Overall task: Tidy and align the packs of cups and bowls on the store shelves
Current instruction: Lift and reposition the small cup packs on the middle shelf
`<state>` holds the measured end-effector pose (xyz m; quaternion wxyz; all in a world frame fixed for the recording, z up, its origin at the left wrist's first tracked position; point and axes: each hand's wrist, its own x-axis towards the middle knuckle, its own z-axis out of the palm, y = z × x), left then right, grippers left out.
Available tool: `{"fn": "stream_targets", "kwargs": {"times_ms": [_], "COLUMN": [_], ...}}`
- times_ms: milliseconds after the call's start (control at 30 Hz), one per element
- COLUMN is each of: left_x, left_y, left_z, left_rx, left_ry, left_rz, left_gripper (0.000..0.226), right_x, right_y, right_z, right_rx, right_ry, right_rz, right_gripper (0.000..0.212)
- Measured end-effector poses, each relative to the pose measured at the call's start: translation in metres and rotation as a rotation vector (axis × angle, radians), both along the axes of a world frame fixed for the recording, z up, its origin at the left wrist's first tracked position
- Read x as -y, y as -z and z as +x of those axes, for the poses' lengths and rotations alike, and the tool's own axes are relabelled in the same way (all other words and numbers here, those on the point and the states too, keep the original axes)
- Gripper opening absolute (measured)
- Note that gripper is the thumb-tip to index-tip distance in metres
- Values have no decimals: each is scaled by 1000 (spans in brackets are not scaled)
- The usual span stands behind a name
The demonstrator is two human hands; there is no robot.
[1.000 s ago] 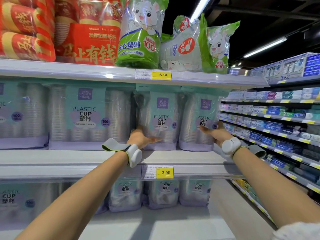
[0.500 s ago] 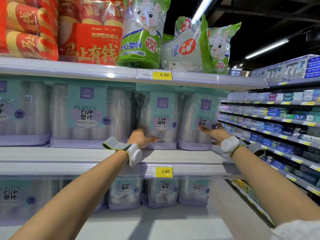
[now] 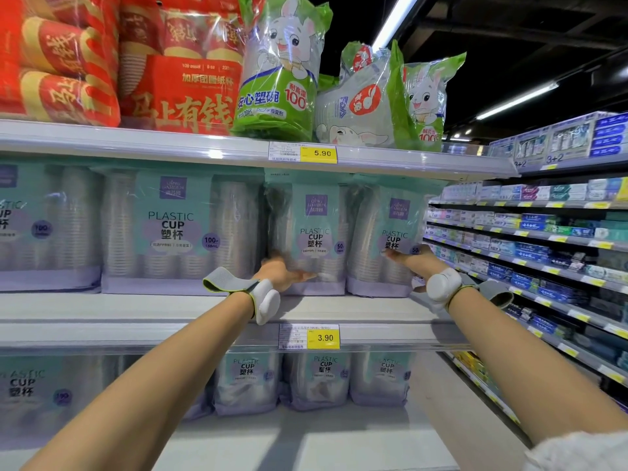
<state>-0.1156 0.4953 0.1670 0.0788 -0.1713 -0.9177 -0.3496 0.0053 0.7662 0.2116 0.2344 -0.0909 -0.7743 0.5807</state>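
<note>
- Grip unchanged over the last second: the left hand [image 3: 283, 275] is pressed with flat, released fingers against the middle cup pack [image 3: 311, 232]; the right hand [image 3: 409, 261] is laid likewise on the end cup pack [image 3: 387, 239], at 3 o'clock of the first.
- Both packs are stood upright, side by side, on the middle shelf [image 3: 136, 307]; squaring is judged nearly done.

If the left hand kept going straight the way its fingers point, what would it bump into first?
Probably the 50-count plastic cup pack. The left hand already lies at its lower front, fingers pointing right along it. Further along stands the neighbouring pack, though depth is hard to judge.
</note>
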Motion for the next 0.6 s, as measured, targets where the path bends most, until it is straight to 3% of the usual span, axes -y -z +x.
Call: {"fn": "stream_targets", "kwargs": {"times_ms": [133, 267, 600], "left_x": [2, 4, 28], "left_y": [8, -17, -29], "left_z": [-17, 42, 54], "left_rx": [9, -14, 35], "left_ry": [-26, -28, -60], "left_rz": [54, 23, -84], "left_gripper": [147, 112, 73], "right_x": [3, 5, 6], "right_y": [-3, -4, -9], "right_z": [7, 9, 31], "right_rx": [16, 20, 82], "right_ry": [1, 5, 142], "right_rz": [-16, -5, -5], "right_gripper": [65, 67, 67]}}
